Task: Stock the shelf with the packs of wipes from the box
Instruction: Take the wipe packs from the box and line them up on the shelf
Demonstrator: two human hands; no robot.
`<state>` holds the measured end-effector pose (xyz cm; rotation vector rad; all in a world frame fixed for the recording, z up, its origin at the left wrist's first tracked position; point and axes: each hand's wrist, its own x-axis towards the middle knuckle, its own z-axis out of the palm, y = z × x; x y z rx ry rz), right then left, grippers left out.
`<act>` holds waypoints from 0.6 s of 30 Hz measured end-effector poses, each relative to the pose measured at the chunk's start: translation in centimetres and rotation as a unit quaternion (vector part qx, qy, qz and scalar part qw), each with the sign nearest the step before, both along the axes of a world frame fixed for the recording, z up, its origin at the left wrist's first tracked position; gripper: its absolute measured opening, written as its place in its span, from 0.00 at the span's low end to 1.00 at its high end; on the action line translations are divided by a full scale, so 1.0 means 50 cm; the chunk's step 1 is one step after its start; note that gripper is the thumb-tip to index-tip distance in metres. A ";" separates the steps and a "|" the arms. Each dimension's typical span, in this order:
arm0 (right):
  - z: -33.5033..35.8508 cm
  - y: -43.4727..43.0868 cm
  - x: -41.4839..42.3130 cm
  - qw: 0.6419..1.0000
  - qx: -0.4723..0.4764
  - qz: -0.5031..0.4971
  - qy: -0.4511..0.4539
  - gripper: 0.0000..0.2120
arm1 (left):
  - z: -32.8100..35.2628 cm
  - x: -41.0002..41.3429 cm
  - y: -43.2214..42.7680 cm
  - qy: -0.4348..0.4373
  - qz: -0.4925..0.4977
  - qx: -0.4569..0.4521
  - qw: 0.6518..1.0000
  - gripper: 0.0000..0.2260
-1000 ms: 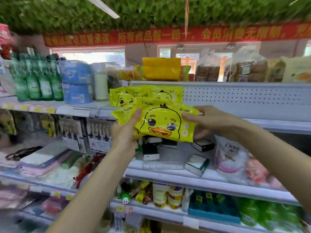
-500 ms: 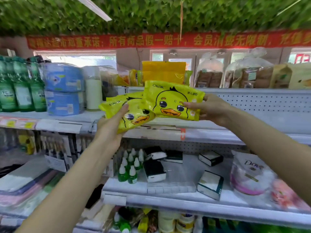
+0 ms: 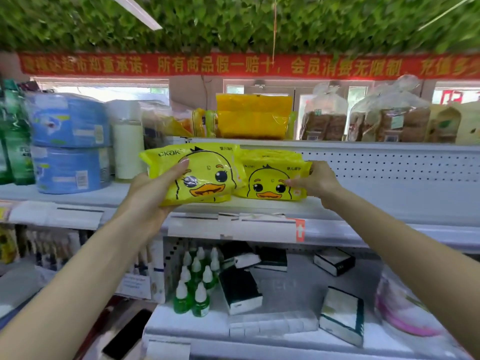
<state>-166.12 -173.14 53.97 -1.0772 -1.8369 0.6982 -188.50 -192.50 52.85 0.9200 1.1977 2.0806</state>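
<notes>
I have both hands up at the grey middle shelf (image 3: 363,211), each on a yellow pack with a cartoon duck face. My left hand (image 3: 153,188) grips the left pack of wipes (image 3: 207,172) from its left end, thumb laid across the front and the palm under and behind it. The pack tilts a little, its right end overlapping the neighbouring one. A strip of yellow shows below its lower edge, but I cannot tell whether that is a second pack.

My right hand (image 3: 314,181) pinches the right end of the right pack of wipes (image 3: 270,183), fingertips on the front face. This pack stands face-out with its lower edge at the shelf deck, near the front lip. Another yellow pack (image 3: 270,154) shows just above and behind it, in front of the perforated back panel.

On the same shelf to the left stand a white bottle (image 3: 128,149), two stacked blue tubs (image 3: 67,141) and green bottles (image 3: 13,141). On top of the far shelf sit orange-yellow packs (image 3: 253,118) and bagged bread (image 3: 389,120). The shelf below, nearer me, holds small green dropper bottles (image 3: 194,281) and dark boxes (image 3: 240,292), some of them lying askew. A red banner (image 3: 233,66) runs across the far wall.
</notes>
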 end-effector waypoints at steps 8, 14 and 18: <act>-0.004 0.037 -0.012 0.993 0.035 -0.060 -0.096 0.37 | 0.004 -0.002 0.016 0.020 -0.008 0.005 1.000 0.18; 0.026 -0.020 0.023 0.992 0.101 -0.068 0.035 0.20 | 0.009 0.020 0.041 0.040 -0.030 0.003 0.999 0.28; 0.040 -0.070 0.039 0.992 0.007 0.117 0.045 0.16 | 0.024 0.058 0.069 0.057 -0.053 -0.031 0.997 0.51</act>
